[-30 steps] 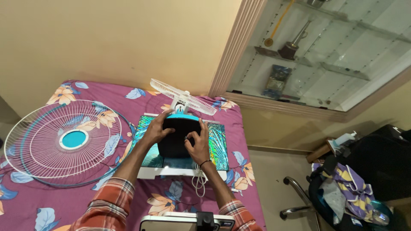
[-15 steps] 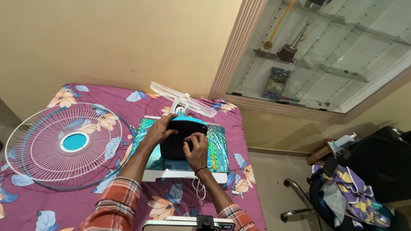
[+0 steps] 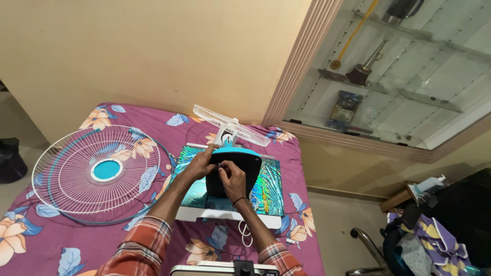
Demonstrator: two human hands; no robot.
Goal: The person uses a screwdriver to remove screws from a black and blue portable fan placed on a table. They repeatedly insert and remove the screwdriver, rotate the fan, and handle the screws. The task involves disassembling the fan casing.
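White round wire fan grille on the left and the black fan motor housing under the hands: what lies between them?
In the head view, only purple floral bedsheet and the left forearm separate the grille from the housing.

Black fan motor housing point(image 3: 236, 176) – turquoise rim, upright on patterned box – bed centre
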